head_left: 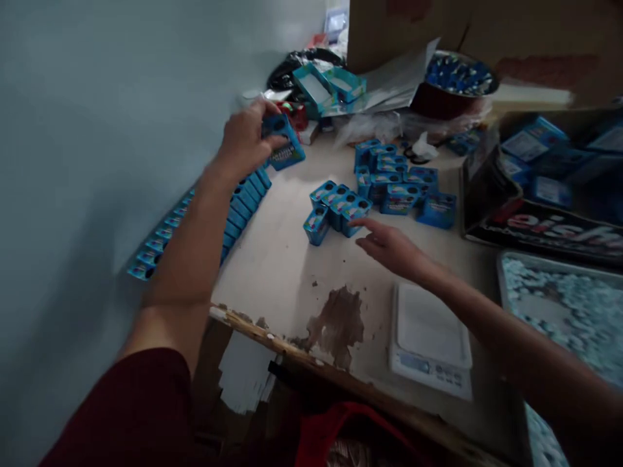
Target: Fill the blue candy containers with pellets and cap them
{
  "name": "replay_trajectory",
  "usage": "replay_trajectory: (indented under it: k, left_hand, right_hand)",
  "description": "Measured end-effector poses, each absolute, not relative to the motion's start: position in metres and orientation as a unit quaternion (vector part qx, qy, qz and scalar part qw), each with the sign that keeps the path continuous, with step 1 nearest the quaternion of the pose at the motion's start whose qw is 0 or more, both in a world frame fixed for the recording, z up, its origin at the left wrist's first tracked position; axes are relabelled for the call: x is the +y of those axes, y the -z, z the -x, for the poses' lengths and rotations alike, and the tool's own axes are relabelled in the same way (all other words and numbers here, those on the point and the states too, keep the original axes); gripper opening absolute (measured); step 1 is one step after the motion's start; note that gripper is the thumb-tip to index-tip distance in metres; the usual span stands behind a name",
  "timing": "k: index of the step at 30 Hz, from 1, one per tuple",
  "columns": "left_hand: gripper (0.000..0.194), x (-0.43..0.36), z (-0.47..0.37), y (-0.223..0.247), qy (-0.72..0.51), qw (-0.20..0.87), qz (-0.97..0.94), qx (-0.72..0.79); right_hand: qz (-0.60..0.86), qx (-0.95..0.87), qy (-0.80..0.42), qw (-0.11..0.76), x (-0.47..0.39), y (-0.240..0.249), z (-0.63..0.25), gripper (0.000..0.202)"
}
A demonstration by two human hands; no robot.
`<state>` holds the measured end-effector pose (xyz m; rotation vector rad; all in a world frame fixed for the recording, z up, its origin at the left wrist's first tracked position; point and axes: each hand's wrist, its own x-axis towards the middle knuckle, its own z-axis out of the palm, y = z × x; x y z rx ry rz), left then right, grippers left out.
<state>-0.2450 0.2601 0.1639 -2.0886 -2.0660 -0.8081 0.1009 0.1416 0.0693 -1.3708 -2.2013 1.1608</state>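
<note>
My left hand (248, 137) is closed on a small blue box (289, 150) with dark round spots and lettering, raised at the left of the table. Below it, a long row of similar blue boxes (246, 202) stands along the wall, partly hidden by my left forearm. My right hand (394, 251) has its index finger stretched out at the near end of a short group of upright blue boxes (335, 194); whether it touches them I cannot tell. One more blue box (316, 225) stands at that group's front left. Behind is a looser cluster of blue boxes (400, 198).
A white digital scale (432, 331) lies near the front edge. To the right are a metal tray (502, 279) of pale pieces and a black carton (545, 230) of blue packs. A round tub (448, 97) and teal trays (316, 91) stand at the back.
</note>
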Motion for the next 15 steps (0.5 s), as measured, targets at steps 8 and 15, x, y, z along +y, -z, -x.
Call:
replay_trajectory:
  k: [8, 15]
  left_hand:
    - [0.035, 0.434, 0.338, -0.125, 0.238, -0.047, 0.710, -0.660]
    - [0.056, 0.423, 0.408, -0.062, 0.136, -0.237, 0.713, -0.646]
  right_hand:
    - [0.458, -0.873, -0.102, -0.132, 0.175, -0.080, -0.003, 0.062]
    - [0.446, -0.879, -0.082, -0.147, 0.178, -0.079, 0.002, 0.046]
